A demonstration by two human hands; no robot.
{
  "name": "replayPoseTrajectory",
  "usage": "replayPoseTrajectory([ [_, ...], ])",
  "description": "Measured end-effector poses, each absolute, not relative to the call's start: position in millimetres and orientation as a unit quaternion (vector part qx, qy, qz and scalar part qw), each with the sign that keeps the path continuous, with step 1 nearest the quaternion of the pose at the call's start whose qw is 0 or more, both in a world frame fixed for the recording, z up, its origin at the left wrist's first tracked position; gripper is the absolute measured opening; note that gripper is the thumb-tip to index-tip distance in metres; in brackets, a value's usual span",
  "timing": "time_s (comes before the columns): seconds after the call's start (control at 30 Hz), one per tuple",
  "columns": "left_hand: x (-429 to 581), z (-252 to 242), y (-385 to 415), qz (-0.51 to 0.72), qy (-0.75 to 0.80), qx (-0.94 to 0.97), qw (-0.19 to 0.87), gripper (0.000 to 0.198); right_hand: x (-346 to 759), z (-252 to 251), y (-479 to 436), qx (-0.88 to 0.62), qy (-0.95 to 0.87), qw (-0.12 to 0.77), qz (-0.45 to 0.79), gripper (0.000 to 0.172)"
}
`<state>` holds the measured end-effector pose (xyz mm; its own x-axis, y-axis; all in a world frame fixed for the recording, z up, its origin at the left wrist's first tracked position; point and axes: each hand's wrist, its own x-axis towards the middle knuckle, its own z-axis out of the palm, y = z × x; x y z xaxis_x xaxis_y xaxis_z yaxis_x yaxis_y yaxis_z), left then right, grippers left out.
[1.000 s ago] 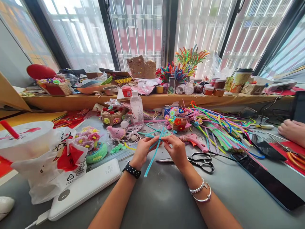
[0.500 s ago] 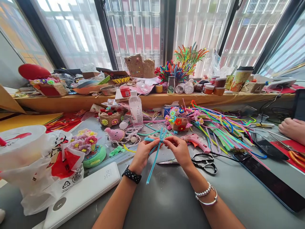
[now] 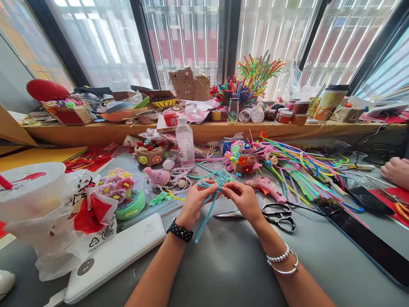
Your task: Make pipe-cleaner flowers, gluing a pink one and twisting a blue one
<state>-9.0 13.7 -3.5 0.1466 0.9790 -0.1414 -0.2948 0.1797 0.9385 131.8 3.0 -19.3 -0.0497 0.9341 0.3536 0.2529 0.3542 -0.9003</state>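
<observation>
My left hand (image 3: 193,204) and my right hand (image 3: 243,199) meet over the grey table (image 3: 230,264), both pinched on a bundle of light blue pipe cleaners (image 3: 209,209). The stems cross between my fingertips; their upper ends fan out above the fingers and one long end hangs down toward me. A black watch sits on my left wrist, bead and metal bracelets on my right. Black-handled scissors (image 3: 277,215) lie just right of my right hand, and a pink glue gun (image 3: 266,187) lies behind it.
A heap of coloured pipe cleaners (image 3: 303,168) spreads at the right. A white power bank (image 3: 118,256), a plastic bag with a cup (image 3: 54,209), a clear bottle (image 3: 185,143), small flower baskets and a dark tablet (image 3: 367,245) crowd the table. Another person's hand (image 3: 396,170) rests at far right.
Both hands keep their pinch on the blue pipe cleaners with small finger shifts. The view has drifted slightly, so the hands sit a little right and lower.
</observation>
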Motion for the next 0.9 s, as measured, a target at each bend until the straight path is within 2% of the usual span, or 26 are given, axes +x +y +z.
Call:
replayPoseTrajectory([
  [0.1,-9.7,-5.5,14.5,0.514,0.439,0.388,0.626,0.031,130.2,-19.2,1.1,-0.470,-0.660,0.522,0.267,0.016],
  [0.2,-10.2,-7.4,15.0,0.525,0.434,0.382,0.625,0.030,130.0,-20.2,-0.3,-0.461,-0.706,0.518,0.141,0.015],
  [0.3,-10.3,-8.2,15.1,0.525,0.422,0.384,0.631,0.026,130.3,-22.7,-0.7,-0.450,-0.747,0.489,0.030,0.016],
  [0.5,-7.7,-5.5,14.1,0.545,0.418,0.374,0.623,0.029,129.6,-23.2,0.0,-0.448,-0.776,0.432,-0.098,0.014],
  [0.7,-4.3,-7.3,15.3,0.574,0.431,0.351,0.601,0.037,128.7,-21.3,-0.1,-0.441,-0.784,0.409,-0.152,0.017],
  [0.9,-3.7,-8.2,14.5,0.569,0.435,0.384,0.583,0.040,128.8,-21.6,-2.3,-0.448,-0.779,0.412,-0.148,0.017],
])
